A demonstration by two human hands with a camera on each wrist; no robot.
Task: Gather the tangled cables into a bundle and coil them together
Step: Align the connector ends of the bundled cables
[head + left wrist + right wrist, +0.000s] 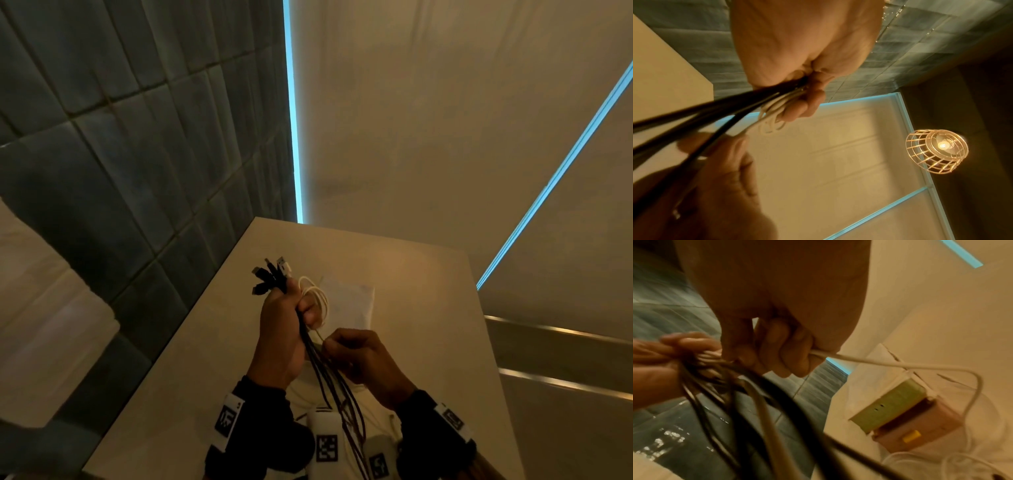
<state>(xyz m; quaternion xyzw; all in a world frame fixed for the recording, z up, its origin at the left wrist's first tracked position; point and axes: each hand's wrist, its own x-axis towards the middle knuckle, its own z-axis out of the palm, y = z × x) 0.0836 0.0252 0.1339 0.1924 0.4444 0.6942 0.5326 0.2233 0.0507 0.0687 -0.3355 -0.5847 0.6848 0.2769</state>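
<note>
- Tightly, the cables (310, 346) are gripped near their plugs (270, 275) by the curled left fingers (308, 310), above the table (411, 274).
- One white cable (890, 364) is pinched by the right fingers (791, 350).
- Light, limp strands are judged best held together near the plugs.

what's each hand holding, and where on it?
Left hand grips the cable bundle just below the plugs. Right hand holds the white cable mid-length.

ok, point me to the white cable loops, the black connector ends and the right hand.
white cable loops (317, 297): head view, on the coiled strands beside the left fist.
black connector ends (265, 279): head view, on the plugs fanning out above the fist.
right hand (358, 356): head view, on the back of the hand.
</note>
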